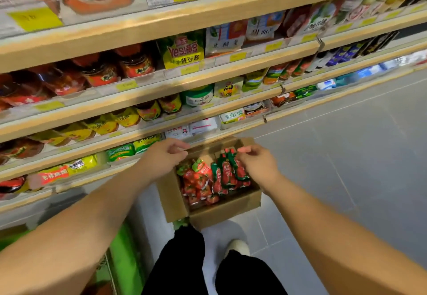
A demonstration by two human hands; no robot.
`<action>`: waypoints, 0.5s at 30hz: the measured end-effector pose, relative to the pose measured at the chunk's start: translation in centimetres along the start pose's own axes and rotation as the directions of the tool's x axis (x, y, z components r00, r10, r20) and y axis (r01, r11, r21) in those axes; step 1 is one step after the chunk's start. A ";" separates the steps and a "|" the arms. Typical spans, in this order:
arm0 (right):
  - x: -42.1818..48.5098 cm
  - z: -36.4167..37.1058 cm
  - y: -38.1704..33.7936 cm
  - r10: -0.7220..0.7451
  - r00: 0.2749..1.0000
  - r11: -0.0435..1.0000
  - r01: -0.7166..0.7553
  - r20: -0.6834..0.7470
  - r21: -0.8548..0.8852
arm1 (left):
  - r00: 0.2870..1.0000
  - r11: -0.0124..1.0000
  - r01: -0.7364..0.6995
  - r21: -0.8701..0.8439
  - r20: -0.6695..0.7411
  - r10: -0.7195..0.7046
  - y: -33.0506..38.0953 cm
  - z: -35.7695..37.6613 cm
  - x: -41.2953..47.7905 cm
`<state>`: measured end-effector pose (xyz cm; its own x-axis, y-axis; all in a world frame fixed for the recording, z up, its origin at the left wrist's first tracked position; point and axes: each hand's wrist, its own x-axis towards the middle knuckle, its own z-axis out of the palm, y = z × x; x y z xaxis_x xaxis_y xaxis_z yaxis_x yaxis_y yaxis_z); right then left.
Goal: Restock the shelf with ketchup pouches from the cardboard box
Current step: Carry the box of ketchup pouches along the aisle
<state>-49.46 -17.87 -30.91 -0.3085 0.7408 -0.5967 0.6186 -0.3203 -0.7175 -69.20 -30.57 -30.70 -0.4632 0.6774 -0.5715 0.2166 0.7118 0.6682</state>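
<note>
While the person stands facing the shelves, the open box sits on the floor just ahead of their feet, and every pouch I can see is inside it. On the box's left side the pouches lie flat in a loose red heap. On its right side a tight row stands more upright, red caps at the box's far end, so their long axes run from the near wall toward the far wall.

The right hand hangs over the box's right wall, just beside that upright row and plainly nearer to it than the other hand. Its fingers are bent and drawn close together, tips right by the caps. Whether they already pinch a cap or stop just short of it I cannot tell, because the view is soft there.

The left hand is over the box's far left corner, nearer the flat heap. Its fingers are loosely bent, tips at the edge of the far flap. I cannot tell whether they grip that flap or only brush it.

By my reckoning the row by the right hand is the natural first pick: a pinch at the caps and a straight lift out of the box.
</note>
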 end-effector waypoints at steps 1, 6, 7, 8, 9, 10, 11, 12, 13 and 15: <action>0.5 0.7 1.3 0.014 1.000 1.000 -0.014 -0.012 0.008 | 1.000 1.000 0.013 -0.010 -0.004 -0.013 -1.1 0.4 0.6; 4.3 3.8 9.1 0.151 0.987 0.987 -0.148 -0.061 0.061 | 0.998 0.998 0.057 -0.015 -0.030 -0.058 -8.1 4.8 4.7; 5.5 4.5 11.1 0.166 0.983 0.985 -0.162 -0.082 0.060 | 0.996 0.997 0.077 -0.009 -0.035 -0.077 -9.7 6.2 5.8; 6.5 5.3 13.0 0.181 0.978 0.983 -0.176 -0.102 0.055 | 0.995 0.995 0.095 -0.002 -0.037 -0.095 -11.4 7.6 7.0; 7.3 5.8 14.5 0.197 0.973 0.980 -0.191 -0.123 0.053 | 0.993 0.993 0.118 0.018 -0.033 -0.117 -12.7 8.6 8.0; 8.5 6.7 16.6 0.220 0.965 0.975 -0.216 -0.142 0.047 | 0.991 0.990 0.134 0.042 -0.032 -0.132 -14.4 9.9 9.4; 9.6 7.5 18.6 0.239 0.960 0.971 -0.239 -0.145 0.023 | 0.989 0.987 0.148 0.068 -0.030 -0.146 -15.8 10.9 10.7; 10.6 8.2 20.4 0.260 0.953 0.965 -0.264 -0.153 -0.008 | 0.989 0.984 0.150 0.099 -0.029 -0.148 -17.2 11.8 12.0; 11.6 9.0 22.3 0.286 0.946 0.956 -0.292 -0.154 -0.019 | 0.988 0.979 0.153 0.134 -0.025 -0.151 -18.7 12.7 13.3; 14.1 11.0 26.4 0.360 0.922 0.931 -0.364 -0.143 -0.005 | 0.991 0.966 0.133 0.223 -0.016 -0.133 -22.2 14.5 16.5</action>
<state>-45.40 -22.38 -62.15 0.0416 0.6523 -0.7568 0.6921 -0.5651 -0.4491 -69.17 -32.43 -61.88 -0.5012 0.5736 -0.6479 0.3394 0.8191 0.4626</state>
